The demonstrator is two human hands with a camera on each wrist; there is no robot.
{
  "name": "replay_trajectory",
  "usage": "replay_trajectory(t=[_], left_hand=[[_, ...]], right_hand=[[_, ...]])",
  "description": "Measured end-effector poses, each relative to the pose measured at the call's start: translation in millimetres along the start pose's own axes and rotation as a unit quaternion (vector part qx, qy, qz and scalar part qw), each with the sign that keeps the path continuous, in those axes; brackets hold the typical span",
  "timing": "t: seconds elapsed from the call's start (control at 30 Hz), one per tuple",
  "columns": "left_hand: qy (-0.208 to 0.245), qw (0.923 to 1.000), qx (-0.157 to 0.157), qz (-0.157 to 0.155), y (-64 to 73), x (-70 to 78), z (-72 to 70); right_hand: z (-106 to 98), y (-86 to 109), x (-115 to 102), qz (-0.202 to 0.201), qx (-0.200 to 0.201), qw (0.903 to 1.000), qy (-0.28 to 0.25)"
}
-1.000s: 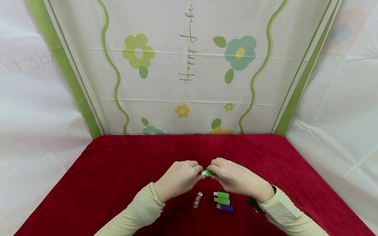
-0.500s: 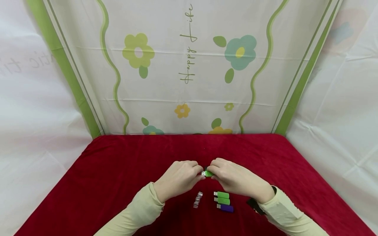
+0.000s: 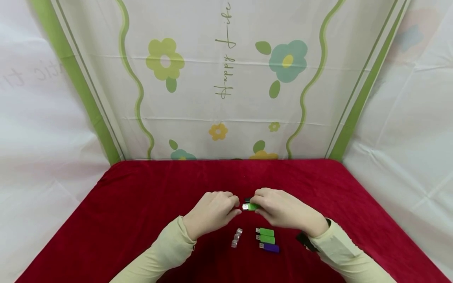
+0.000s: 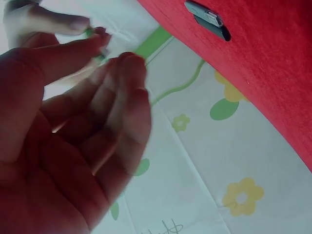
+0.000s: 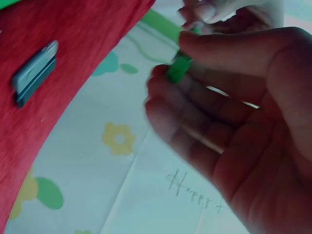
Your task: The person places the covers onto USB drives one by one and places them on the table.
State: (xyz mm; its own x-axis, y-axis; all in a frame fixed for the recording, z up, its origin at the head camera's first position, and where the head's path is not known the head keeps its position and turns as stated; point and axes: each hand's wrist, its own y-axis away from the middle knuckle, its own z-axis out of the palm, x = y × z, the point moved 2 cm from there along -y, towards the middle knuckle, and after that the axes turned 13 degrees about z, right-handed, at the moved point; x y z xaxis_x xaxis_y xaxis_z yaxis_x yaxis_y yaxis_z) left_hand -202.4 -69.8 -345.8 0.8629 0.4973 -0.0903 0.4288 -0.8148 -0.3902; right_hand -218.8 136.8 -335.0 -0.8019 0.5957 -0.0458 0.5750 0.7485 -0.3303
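Observation:
My right hand (image 3: 277, 206) pinches a green USB stick (image 3: 253, 206) between thumb and fingertips, above the red cloth. Its pale plug end points left, toward my left hand (image 3: 214, 212). A small gap parts the left fingertips from the stick in the head view. The left thumb and forefinger stand slightly apart, and I see nothing between them. The right wrist view shows part of the green stick (image 5: 179, 68) at the right fingertips. A dark grey USB stick (image 4: 204, 15) lies on the cloth beyond the hands, partly hidden in the head view.
Two green USB sticks (image 3: 265, 236) and a purple one (image 3: 271, 248) lie nearer me on the red tablecloth (image 3: 170, 184), plugs leftward. Left of them is a short row of small clear caps (image 3: 236, 237). Printed white curtains (image 3: 226, 110) stand around the table.
My left hand has drawn back slightly to the left, off the plug end of the green USB stick. The right hand keeps hold of the stick, nearly in place.

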Motion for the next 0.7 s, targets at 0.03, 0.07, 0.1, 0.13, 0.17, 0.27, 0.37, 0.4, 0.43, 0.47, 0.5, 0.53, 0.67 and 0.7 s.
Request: replay_trajectory(t=[0.03,0.07,0.1,0.13,0.17,0.27,0.37,0.4,0.43,0.47,0.5,0.53,0.67,0.7], left_hand=[[-0.003,1.0,-0.003,-0.007,0.6,-0.5,-0.5],[-0.006,0.9999,-0.007,-0.012,1.3,-0.9,-0.8],[-0.007,0.9998,-0.01,-0.016,1.9,-1.3,-1.1],[-0.006,0.9997,-0.013,-0.02,2.4,-1.7,-1.3],[-0.004,0.9996,-0.015,-0.022,2.7,-2.1,-1.3],[-0.003,0.9994,-0.02,-0.026,3.4,-2.7,-1.4],[-0.005,0.9993,-0.022,-0.031,3.3,-3.1,-1.5],[-0.006,0.9992,-0.024,-0.033,3.3,-3.1,-1.7],[-0.006,0.9991,-0.026,-0.035,3.2,-3.1,-1.9],[-0.006,0.999,-0.027,-0.036,3.1,-3.0,-2.2],[-0.005,0.9989,-0.028,-0.037,2.9,-3.1,-2.2],[-0.006,0.9988,-0.031,-0.038,2.7,-2.9,-2.5],[-0.003,0.9984,-0.041,-0.04,2.0,-2.6,-2.1],[-0.003,0.9982,-0.044,-0.04,2.0,-2.4,-1.7]], right_hand=[[2,-0.5,2,0.01,-0.007,0.9999,0.009],[4,-0.7,5,0.019,-0.015,0.9995,0.019],[6,-0.9,8,0.027,-0.022,0.999,0.026],[9,-1.0,10,0.033,-0.03,0.9985,0.031],[11,-1.4,13,0.038,-0.039,0.9981,0.028],[19,-2.3,19,0.045,-0.06,0.9972,0.007],[30,-4.0,25,0.045,-0.072,0.9963,-0.012],[33,-4.4,26,0.044,-0.073,0.9963,-0.013],[36,-4.7,27,0.042,-0.073,0.9964,-0.012],[39,-5.0,28,0.041,-0.072,0.9966,-0.009],[42,-5.1,29,0.039,-0.072,0.9966,-0.005],[44,-5.1,29,0.038,-0.072,0.9967,-0.001],[52,-4.1,28,0.04,-0.071,0.9965,0.019],[54,-3.8,28,0.042,-0.072,0.9963,0.022]])
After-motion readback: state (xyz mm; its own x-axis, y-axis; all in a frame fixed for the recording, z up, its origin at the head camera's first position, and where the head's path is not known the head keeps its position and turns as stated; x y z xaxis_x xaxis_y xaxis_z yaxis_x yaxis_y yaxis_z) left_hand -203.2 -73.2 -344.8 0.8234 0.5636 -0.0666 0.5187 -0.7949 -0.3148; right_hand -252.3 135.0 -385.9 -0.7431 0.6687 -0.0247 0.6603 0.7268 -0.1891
